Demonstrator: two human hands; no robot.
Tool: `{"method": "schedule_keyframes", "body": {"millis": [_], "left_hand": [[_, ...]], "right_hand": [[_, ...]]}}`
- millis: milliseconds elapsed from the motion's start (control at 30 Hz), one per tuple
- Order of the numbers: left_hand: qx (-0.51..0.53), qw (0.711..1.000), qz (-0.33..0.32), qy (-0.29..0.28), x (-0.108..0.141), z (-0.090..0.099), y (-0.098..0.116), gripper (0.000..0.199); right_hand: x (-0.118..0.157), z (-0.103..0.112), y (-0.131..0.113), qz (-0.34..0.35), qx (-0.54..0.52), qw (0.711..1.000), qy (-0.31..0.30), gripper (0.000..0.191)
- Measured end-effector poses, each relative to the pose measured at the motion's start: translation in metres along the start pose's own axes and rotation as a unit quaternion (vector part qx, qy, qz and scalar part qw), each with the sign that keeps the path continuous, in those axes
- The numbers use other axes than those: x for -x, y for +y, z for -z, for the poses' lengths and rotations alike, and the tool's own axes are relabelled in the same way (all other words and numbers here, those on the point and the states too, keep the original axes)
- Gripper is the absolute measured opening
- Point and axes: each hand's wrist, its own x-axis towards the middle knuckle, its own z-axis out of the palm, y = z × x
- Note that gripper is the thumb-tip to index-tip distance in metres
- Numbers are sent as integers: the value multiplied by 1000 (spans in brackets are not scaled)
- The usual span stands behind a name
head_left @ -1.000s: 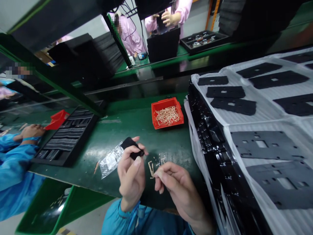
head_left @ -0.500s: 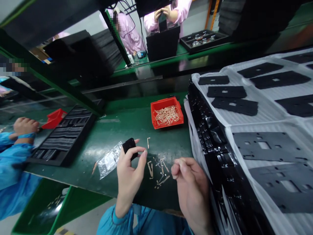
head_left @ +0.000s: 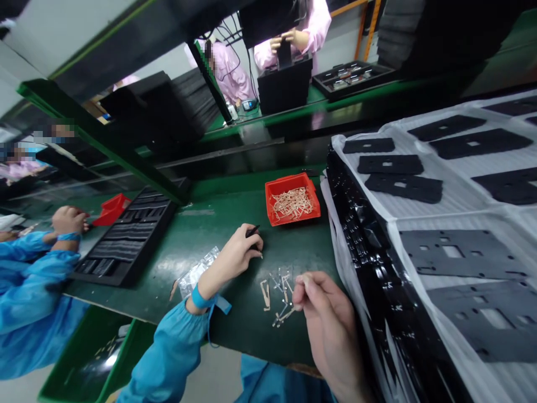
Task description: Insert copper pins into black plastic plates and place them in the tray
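My left hand (head_left: 238,250) is closed around a small flat black piece (head_left: 252,230), seen nearly edge-on. Its thumb and a fingertip come together low over the green bench, with a tiny pale bit showing between them. My right hand (head_left: 326,313) is pinched at the bench's right side; whatever lies between its fingertips is too small to make out. Between the hands lie several thin tan, L-shaped strips (head_left: 265,295) in a loose cluster. Behind them stands a red bin (head_left: 269,206) holding a heap of the same kind of strips (head_left: 293,202).
A clear plastic bag (head_left: 197,274) lies beside my left wrist. To the left are a black slotted tray (head_left: 126,240) and a co-worker's hand (head_left: 69,219). On the right, a tall wrapped stack (head_left: 361,224) carries black foam sheets (head_left: 459,253). A green bin (head_left: 94,358) sits below the bench.
My left hand has moved forward and right to where a single tan strip lay, and turned so the black piece shows edge-on. My right hand stays pinched in about the same place.
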Motion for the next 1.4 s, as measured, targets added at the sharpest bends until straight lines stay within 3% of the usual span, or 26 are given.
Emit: {"method": "schedule_keyframes", "body": {"millis": [167,333,433,533,733,967,1200,1400], "left_hand": [[-53,997,-23,43,4,-7,-3,19],[-87,979,-89,160,21,1,26,23],[-114,952,-150,243,39,10,48,27],[-133,926,-217,278,54,17,59,33],[-156,893,-301,295,62,22,58,20],[-185,888,-319,276,60,19,58,21],[-169,901,-300,265,61,21,58,27],[-131,923,-247,264,61,16,69,38]], "right_hand": [[-2,1,3,0,-1,1000,-11,39],[1,-1,5,21,99,994,-29,43],[3,-3,3,-19,113,986,-120,45],[1,-2,1,-104,12,964,-244,45],[-4,1,2,-181,-88,932,-301,42],[-4,-1,-4,-181,-105,937,-278,40],[-5,-3,-6,-168,-103,943,-268,39],[-3,-1,-3,-127,-95,955,-251,37]]}}
